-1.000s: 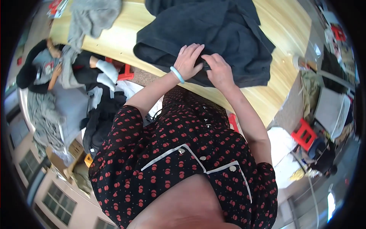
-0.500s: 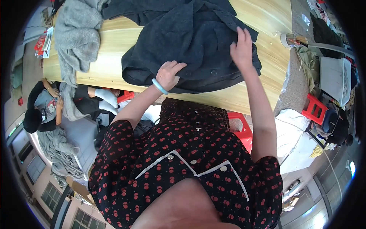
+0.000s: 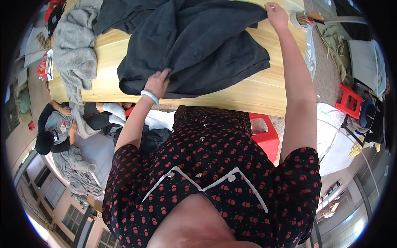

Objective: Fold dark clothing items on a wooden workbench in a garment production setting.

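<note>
A dark charcoal jacket [image 3: 198, 53] lies spread over the wooden table. Low on its near left side, my left hand [image 3: 157, 84] grips the cloth close to the hem; a pale bracelet is on that wrist. My right hand [image 3: 278, 17] is stretched out far to the right, closed on a pointed end of the jacket that it draws out tight. Between the two hands the cloth runs in long diagonal folds. Whether that pulled end is a sleeve or a front edge I cannot tell.
A grey knitted garment [image 3: 76, 49] hangs over the table's left end. At the right edge of the wooden table [image 3: 248, 93] stands a container [image 3: 297, 20] of thin sticks. Red stools [image 3: 264, 136] are below. Another person [image 3: 56, 126] sits at lower left handling grey knitwear.
My right hand has moved up and right, pulling a jacket end outward and covering the buttoned front. My left hand has shifted left and slightly down with the cloth.
</note>
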Demonstrator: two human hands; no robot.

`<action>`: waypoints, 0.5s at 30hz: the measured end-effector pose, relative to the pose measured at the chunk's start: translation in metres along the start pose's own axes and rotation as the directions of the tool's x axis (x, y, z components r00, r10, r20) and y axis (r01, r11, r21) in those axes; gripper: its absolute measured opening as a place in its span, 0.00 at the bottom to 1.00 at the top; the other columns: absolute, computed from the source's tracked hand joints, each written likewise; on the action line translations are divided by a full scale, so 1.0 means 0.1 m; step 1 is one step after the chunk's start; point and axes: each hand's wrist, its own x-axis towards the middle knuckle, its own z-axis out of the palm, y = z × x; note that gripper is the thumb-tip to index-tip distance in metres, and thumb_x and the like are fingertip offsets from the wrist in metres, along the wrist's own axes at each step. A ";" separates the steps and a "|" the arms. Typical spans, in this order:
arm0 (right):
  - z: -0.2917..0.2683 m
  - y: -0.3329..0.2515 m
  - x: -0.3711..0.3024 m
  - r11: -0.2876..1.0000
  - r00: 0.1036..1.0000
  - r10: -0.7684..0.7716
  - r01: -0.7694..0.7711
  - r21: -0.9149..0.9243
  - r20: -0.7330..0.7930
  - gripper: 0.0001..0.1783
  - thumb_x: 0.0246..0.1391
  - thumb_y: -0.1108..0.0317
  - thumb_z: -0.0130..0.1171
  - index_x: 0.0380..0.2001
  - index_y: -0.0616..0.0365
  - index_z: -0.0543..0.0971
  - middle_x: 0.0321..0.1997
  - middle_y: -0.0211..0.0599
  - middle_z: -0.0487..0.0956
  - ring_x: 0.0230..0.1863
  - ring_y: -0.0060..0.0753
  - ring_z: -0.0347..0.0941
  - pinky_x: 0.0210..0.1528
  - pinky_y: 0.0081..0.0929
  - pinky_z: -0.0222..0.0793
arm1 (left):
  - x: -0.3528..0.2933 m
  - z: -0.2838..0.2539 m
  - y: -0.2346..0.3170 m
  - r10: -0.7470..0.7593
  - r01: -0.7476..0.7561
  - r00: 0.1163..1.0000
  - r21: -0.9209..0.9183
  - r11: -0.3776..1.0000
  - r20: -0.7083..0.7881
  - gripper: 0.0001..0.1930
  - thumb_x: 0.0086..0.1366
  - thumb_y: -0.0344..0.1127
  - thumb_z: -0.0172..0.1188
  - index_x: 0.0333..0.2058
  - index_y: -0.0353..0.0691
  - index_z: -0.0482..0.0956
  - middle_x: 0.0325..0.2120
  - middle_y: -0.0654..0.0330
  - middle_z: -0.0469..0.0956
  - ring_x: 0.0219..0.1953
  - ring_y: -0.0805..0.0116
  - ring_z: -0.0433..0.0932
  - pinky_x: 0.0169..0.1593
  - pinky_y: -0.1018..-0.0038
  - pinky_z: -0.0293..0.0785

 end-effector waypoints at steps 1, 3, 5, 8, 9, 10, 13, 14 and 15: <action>-0.02 0.06 -0.20 0.994 0.993 -0.095 0.098 0.045 -0.063 0.12 0.48 0.58 0.50 0.31 0.53 0.76 0.27 0.42 0.76 0.31 0.44 0.72 0.33 0.29 0.66 | -0.05 0.05 0.04 0.004 -0.005 1.000 0.006 1.000 0.006 0.14 0.47 0.25 0.52 0.37 0.36 0.72 0.30 0.50 0.72 0.34 0.51 0.71 0.39 0.67 0.68; -0.06 0.21 -0.63 0.971 0.981 -0.169 0.183 0.157 -0.095 0.11 0.49 0.61 0.49 0.28 0.55 0.75 0.25 0.45 0.74 0.29 0.46 0.72 0.30 0.32 0.66 | -0.14 0.08 0.16 -0.085 0.070 0.995 0.233 0.970 0.055 0.15 0.51 0.32 0.56 0.38 0.37 0.71 0.30 0.51 0.72 0.34 0.54 0.72 0.38 0.68 0.69; -0.15 0.46 -1.18 0.962 0.965 -0.261 0.260 0.083 0.012 0.08 0.47 0.65 0.50 0.24 0.59 0.72 0.21 0.45 0.72 0.25 0.47 0.70 0.28 0.35 0.65 | 0.07 -0.01 0.47 -0.054 0.057 0.998 0.081 0.995 -0.039 0.14 0.51 0.33 0.56 0.38 0.37 0.71 0.30 0.52 0.72 0.33 0.55 0.73 0.37 0.69 0.70; -0.16 0.79 -1.77 0.899 0.828 -0.430 0.431 0.084 0.359 0.07 0.44 0.71 0.48 0.30 0.55 0.72 0.34 0.41 0.73 0.37 0.42 0.69 0.36 0.33 0.66 | 0.53 0.10 0.93 0.088 -0.124 0.976 -0.176 0.977 -0.199 0.10 0.52 0.33 0.56 0.33 0.36 0.73 0.29 0.54 0.72 0.28 0.59 0.74 0.30 0.74 0.71; -0.12 0.84 -1.86 0.899 0.832 -0.431 0.428 0.089 0.349 0.07 0.44 0.71 0.48 0.30 0.55 0.72 0.34 0.41 0.73 0.37 0.42 0.69 0.36 0.33 0.66 | 0.73 0.19 1.12 0.160 -0.189 0.967 -0.135 0.973 -0.196 0.10 0.51 0.34 0.56 0.32 0.37 0.74 0.29 0.55 0.72 0.27 0.59 0.74 0.29 0.72 0.71; -0.06 0.86 -1.91 0.866 0.816 -0.488 0.497 0.053 0.309 0.11 0.43 0.73 0.47 0.34 0.55 0.71 0.37 0.40 0.71 0.41 0.41 0.66 0.40 0.32 0.65 | 0.93 0.27 1.34 0.225 -0.255 0.944 -0.100 0.962 -0.243 0.09 0.51 0.35 0.57 0.31 0.38 0.74 0.27 0.56 0.72 0.26 0.59 0.73 0.29 0.71 0.70; 0.08 0.89 -1.99 0.852 0.811 -0.500 0.524 0.003 0.303 0.18 0.41 0.75 0.47 0.40 0.57 0.69 0.42 0.40 0.68 0.47 0.41 0.63 0.47 0.32 0.61 | 1.52 0.66 1.82 0.195 -0.170 0.944 0.115 0.979 -0.264 0.20 0.47 0.48 0.59 0.36 0.40 0.72 0.34 0.53 0.67 0.37 0.55 0.70 0.36 0.66 0.70; 0.11 0.87 -2.00 0.871 0.819 -0.458 0.492 -0.010 0.346 0.20 0.40 0.75 0.47 0.42 0.58 0.68 0.44 0.41 0.66 0.48 0.41 0.62 0.49 0.32 0.59 | 1.71 0.74 1.90 0.202 -0.176 0.943 0.122 0.977 -0.263 0.20 0.47 0.48 0.59 0.36 0.40 0.72 0.34 0.53 0.67 0.37 0.55 0.70 0.36 0.66 0.70; 0.12 0.84 -2.00 0.887 0.840 -0.430 0.461 -0.018 0.332 0.20 0.40 0.76 0.46 0.43 0.57 0.68 0.44 0.40 0.66 0.47 0.39 0.62 0.48 0.32 0.60 | 1.88 0.83 1.93 0.122 -0.068 0.956 0.200 0.977 -0.268 0.20 0.48 0.47 0.58 0.36 0.39 0.72 0.35 0.53 0.67 0.38 0.54 0.69 0.36 0.66 0.70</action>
